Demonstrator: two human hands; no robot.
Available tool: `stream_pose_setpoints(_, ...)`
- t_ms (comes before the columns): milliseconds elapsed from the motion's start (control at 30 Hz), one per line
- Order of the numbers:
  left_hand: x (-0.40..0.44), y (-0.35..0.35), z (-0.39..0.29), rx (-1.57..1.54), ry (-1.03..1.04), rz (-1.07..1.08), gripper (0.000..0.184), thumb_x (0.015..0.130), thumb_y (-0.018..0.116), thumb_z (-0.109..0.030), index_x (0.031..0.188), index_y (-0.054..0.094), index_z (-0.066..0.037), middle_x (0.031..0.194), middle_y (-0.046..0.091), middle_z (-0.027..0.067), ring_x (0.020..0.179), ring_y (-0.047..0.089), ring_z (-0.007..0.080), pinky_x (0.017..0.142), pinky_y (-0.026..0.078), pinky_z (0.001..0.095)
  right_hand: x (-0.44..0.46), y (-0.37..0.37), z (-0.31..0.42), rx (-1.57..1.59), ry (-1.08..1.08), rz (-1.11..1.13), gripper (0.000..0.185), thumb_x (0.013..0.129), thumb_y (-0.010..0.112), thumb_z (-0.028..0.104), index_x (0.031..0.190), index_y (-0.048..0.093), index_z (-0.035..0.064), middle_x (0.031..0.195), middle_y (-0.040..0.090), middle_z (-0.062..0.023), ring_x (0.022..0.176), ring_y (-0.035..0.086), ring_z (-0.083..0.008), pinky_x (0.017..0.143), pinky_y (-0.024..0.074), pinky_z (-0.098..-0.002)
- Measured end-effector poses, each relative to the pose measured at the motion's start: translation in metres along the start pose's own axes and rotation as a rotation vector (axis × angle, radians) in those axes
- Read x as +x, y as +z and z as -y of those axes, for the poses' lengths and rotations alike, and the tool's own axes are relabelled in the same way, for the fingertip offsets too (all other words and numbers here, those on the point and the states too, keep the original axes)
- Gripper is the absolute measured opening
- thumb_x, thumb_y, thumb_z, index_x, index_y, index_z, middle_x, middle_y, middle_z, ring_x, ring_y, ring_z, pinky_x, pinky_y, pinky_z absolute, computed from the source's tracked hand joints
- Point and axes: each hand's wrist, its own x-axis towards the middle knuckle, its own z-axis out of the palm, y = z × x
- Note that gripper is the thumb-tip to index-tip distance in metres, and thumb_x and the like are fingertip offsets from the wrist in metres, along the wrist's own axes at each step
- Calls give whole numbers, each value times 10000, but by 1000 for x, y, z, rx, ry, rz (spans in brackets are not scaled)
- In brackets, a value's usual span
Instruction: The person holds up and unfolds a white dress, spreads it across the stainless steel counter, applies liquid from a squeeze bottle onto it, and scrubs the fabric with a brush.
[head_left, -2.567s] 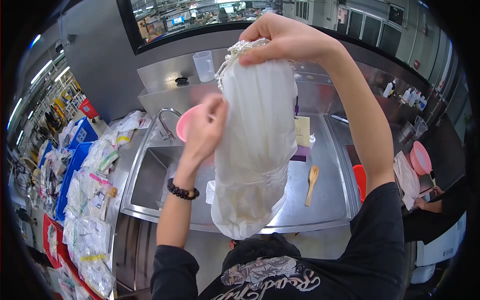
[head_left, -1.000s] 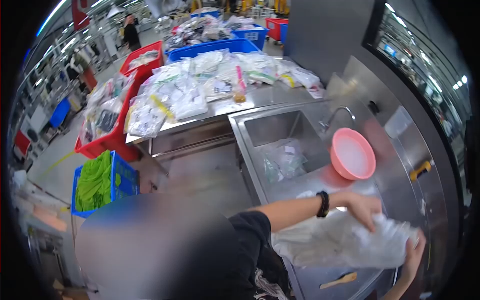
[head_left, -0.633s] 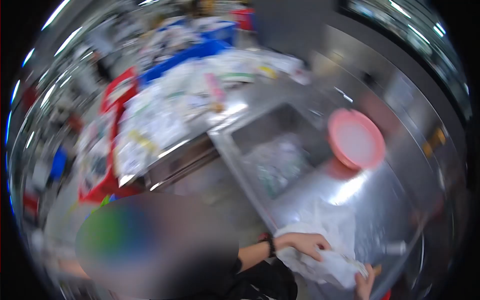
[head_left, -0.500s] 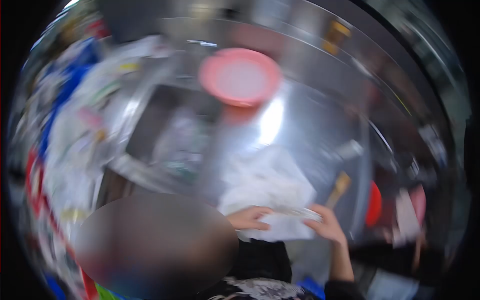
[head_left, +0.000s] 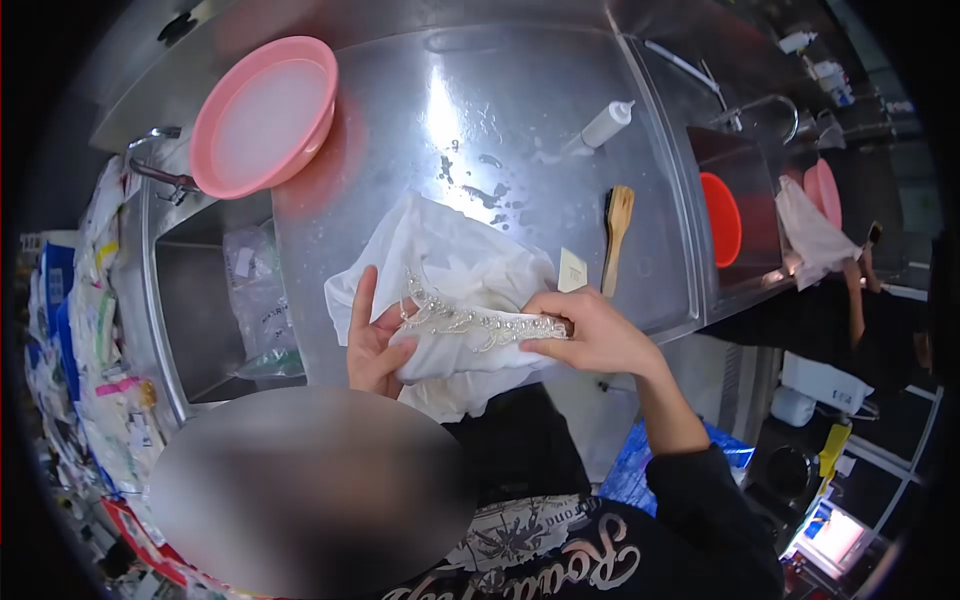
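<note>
A white garment (head_left: 470,235) with a pearl-beaded trim (head_left: 485,325) lies partly on the steel worktop and hangs over its front edge. My right hand (head_left: 600,335) pinches the right end of the trim between thumb and fingers. At the other end, my left hand (head_left: 378,340) grips the cloth between thumb and lower fingers, one finger raised. Just beyond the right hand, a small cream-coloured block or card (head_left: 572,270) stands beside the cloth. A wooden-handled brush (head_left: 617,235) lies to the right, bristles facing left.
A pink basin (head_left: 320,120) of cloudy liquid stands at the back left. Below it, a sink (head_left: 195,300) holds a plastic bag (head_left: 258,290). A white squeeze bottle (head_left: 608,124) lies at the back. Right, beside a red basin (head_left: 720,220), another person's hands hold pale cloth (head_left: 805,230).
My view has swung, placing the basin further left. The beaded edge is now lifted and stretched between my hands, and my left hand's finger is raised.
</note>
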Motion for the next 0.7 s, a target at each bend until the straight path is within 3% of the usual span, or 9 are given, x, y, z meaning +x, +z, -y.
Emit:
stream_pose_setpoints(67, 7, -3, 2, -3, 18, 43, 963, 786, 655, 109, 1670, 304, -46, 1479, 605, 233, 1323, 594, 302, 1144, 458, 387, -3, -7, -5, 20, 2, 27, 268, 786, 836, 71, 1035, 748, 27, 699, 640, -41, 566, 483, -153, 579, 384, -280)
stream_pose_setpoints(200, 42, -8, 6, 404, 18, -161, 856, 767, 599, 118, 1600, 439, 5, 1487, 603, 213, 1317, 599, 296, 1141, 450, 371, 28, -45, -21, -154, 33, -7, 271, 760, 857, 96, 1001, 751, 33, 661, 622, -30, 549, 478, -162, 570, 374, -301)
stream_pose_setpoints(300, 99, -12, 15, 441, 48, -218, 811, 771, 588, 106, 1570, 475, 24, 1501, 593, 211, 1316, 600, 293, 1144, 445, 371, 72, -51, -100, -169, 113, -42, 321, 743, 867, 111, 1032, 748, 35, 696, 637, -42, 582, 496, -179, 599, 409, -314)
stream_pose_setpoints(367, 132, -17, 24, 460, 91, -281, 770, 775, 578, 94, 1540, 512, 43, 1514, 583, 208, 1316, 601, 291, 1146, 440, 371, 92, -38, -153, -111, 57, -21, 314, 795, 808, 196, 1060, 741, 42, 783, 669, -81, 665, 590, -268, 724, 515, -354)
stream_pose_setpoints(400, 138, -22, 25, 466, 76, -280, 770, 775, 578, 94, 1540, 512, 43, 1514, 583, 208, 1316, 601, 291, 1146, 440, 371, 92, -34, -173, -99, 68, -24, 314, 795, 808, 196, 1060, 741, 42, 783, 669, -81, 665, 590, -268, 724, 515, -354)
stream_pose_setpoints(500, 127, -44, 12, 386, 56, -206, 798, 772, 583, 77, 1562, 479, 44, 1544, 558, 208, 1332, 593, 290, 1154, 435, 363, 70, -6, -214, -56, -17, -238, 317, 815, 791, 193, 1084, 732, 35, 830, 702, -105, 697, 626, -290, 745, 524, -366)
stream_pose_setpoints(633, 121, -35, 6, 321, 109, -205, 824, 768, 584, 67, 1581, 449, 44, 1564, 539, 211, 1344, 588, 293, 1157, 436, 359, 48, -5, -196, -242, 90, -332, 277, 819, 782, 99, 1064, 714, -11, 824, 738, -82, 689, 629, -220, 687, 503, -329)
stream_pose_setpoints(700, 118, -26, 3, 268, 166, -213, 842, 765, 584, 63, 1592, 430, 44, 1573, 528, 214, 1349, 585, 296, 1157, 440, 357, 38, -18, -155, 36, 314, -162, 278, 877, 760, 143, 1101, 693, -8, 806, 730, -108, 651, 671, -299, 673, 536, -367)
